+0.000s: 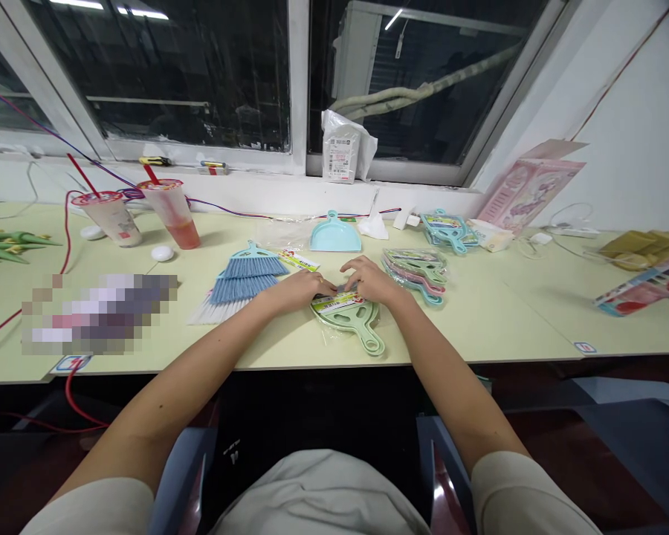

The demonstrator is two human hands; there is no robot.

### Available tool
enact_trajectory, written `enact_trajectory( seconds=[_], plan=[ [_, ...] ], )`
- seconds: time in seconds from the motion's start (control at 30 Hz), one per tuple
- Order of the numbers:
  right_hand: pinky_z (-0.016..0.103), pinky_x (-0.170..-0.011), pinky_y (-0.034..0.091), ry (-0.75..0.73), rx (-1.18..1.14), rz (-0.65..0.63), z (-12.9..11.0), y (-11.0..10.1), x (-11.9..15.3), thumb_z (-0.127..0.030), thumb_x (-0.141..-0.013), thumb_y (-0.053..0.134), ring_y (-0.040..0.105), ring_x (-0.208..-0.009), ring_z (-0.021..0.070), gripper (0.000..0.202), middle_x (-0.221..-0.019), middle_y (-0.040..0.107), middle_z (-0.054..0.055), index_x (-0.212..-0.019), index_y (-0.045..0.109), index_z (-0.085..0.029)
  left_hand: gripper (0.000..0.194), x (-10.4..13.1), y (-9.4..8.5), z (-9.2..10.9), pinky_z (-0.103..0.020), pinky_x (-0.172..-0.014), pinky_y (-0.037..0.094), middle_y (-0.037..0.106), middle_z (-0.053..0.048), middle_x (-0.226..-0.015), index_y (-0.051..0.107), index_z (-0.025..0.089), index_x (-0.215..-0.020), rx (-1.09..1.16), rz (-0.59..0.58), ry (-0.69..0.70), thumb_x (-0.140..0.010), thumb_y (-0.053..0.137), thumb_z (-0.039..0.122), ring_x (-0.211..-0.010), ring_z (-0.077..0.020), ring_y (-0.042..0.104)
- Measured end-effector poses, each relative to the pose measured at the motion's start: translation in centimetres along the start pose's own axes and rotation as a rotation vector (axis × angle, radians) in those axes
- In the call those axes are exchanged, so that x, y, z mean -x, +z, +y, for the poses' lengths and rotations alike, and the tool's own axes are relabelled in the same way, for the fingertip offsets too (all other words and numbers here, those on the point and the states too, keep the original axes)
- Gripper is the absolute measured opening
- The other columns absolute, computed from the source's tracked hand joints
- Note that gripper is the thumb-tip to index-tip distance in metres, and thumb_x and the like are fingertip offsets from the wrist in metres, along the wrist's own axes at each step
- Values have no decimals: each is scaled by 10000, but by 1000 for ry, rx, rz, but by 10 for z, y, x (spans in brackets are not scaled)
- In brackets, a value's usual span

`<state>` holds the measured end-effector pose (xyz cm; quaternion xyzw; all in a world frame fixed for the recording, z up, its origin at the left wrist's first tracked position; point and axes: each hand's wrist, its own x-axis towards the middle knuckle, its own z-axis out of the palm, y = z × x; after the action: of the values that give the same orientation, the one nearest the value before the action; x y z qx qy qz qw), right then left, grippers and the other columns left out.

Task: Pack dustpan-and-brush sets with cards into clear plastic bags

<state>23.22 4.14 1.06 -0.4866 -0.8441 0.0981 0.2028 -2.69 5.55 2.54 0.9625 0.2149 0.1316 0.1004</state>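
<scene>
A light green small dustpan (pixel 360 321) in a clear wrapper with a yellow-green label lies in front of me, its looped handle towards the table edge. My left hand (pixel 301 290) is closed at the wrapper's far left edge. My right hand (pixel 369 279) pinches the far right edge with bent fingers. Small blue and white brush heads (pixel 245 276) lie overlapped left of my left hand. Beyond my hands rests a bare light blue dustpan (pixel 335 238). To the right is a stack of wrapped dustpans (pixel 415 269) in green, pink and blue.
More wrapped blue dustpans (pixel 447 229) lie at the back right, near a pink box (pixel 529 189). Two drink cups (pixel 172 215) with red straws stand at the back left. A red cable (pixel 67 230) crosses the left side. The table's front edge (pixel 457 364) is close to me.
</scene>
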Motion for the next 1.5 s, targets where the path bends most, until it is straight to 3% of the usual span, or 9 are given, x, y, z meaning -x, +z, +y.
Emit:
enact_trajectory(
  seconds=[0.1,0.3,0.67,0.93,1.17,1.33,1.5],
  plan=[
    [431,-1210,382,52,-2,10,7,-1,0,81,-614,533,500,-1348,274,457,-1196,790,33,-789,811,-236,556,0,-2,0,-364,-1070,409,742,-17,-1369,781,373,-1278,2,-58,94,-961,491,21,-1224,-239,664],
    [432,-1164,398,133,71,46,18,-7,3,51,-654,561,540,-1299,293,379,-1343,733,22,-705,802,-236,547,1,-4,1,-379,-1082,418,743,-24,-1367,791,366,-1261,7,-57,30,-959,485,28,-1234,-239,658],
    [408,-1089,416,263,118,83,25,-12,6,61,-717,570,556,-1225,298,364,-1319,731,47,-641,771,-232,512,2,-2,-2,-361,-1056,413,735,-3,-1383,794,385,-1247,21,-40,28,-983,498,62,-1239,-234,654],
    [372,-1128,426,193,112,81,24,-10,2,45,-701,582,580,-1189,263,334,-1233,741,79,-658,784,-217,536,3,-2,-1,-350,-1051,391,732,1,-1389,786,393,-1261,1,-51,34,-987,486,44,-1233,-233,649],
    [370,-1155,422,-32,-5,10,10,5,-1,54,-663,469,555,-1290,239,502,-1319,699,30,-790,845,-253,596,3,1,-5,-350,-1019,386,736,-12,-1381,768,393,-1292,-73,-46,92,-965,470,-7,-1208,-232,657],
    [396,-1165,411,24,0,-9,6,6,-3,51,-651,501,541,-1294,264,471,-1337,715,31,-787,842,-244,529,4,-1,-1,-365,-984,397,756,-59,-1307,761,318,-1291,-157,-43,125,-974,469,10,-1151,-241,654],
    [409,-1166,415,40,18,-16,7,4,-4,44,-643,501,544,-1304,278,453,-1346,723,24,-765,834,-239,449,7,-7,2,-357,-929,412,751,-74,-1030,812,271,-1114,-225,-45,103,-946,490,7,-991,-243,623]
  ],
)
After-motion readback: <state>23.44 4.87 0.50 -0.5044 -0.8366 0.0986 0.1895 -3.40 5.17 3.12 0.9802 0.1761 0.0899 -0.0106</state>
